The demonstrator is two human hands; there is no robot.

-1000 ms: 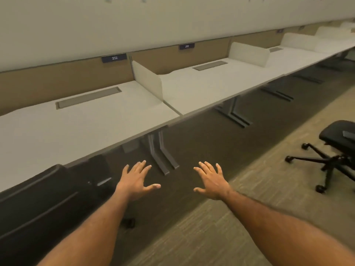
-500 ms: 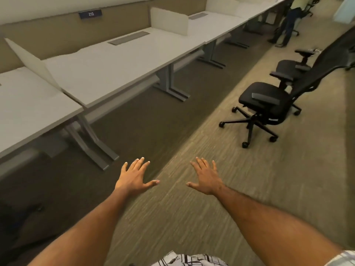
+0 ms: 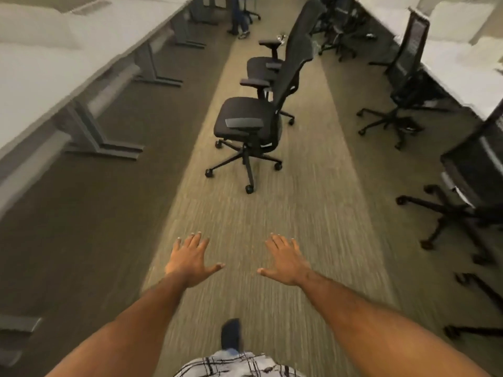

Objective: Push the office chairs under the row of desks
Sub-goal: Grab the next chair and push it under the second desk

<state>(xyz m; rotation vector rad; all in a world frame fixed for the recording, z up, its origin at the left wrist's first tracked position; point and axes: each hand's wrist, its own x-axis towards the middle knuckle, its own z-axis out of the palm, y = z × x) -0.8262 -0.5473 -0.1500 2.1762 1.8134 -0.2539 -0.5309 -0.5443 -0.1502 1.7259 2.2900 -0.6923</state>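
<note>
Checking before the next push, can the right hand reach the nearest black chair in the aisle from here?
Probably not yet: the right hand is open and short of the nearest chair, with bare carpet between. Nothing blocks the path.

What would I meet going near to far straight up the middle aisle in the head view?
Shoe → left hand and right hand, both open and empty → nearest office chair → second office chair → a person's legs.
</note>
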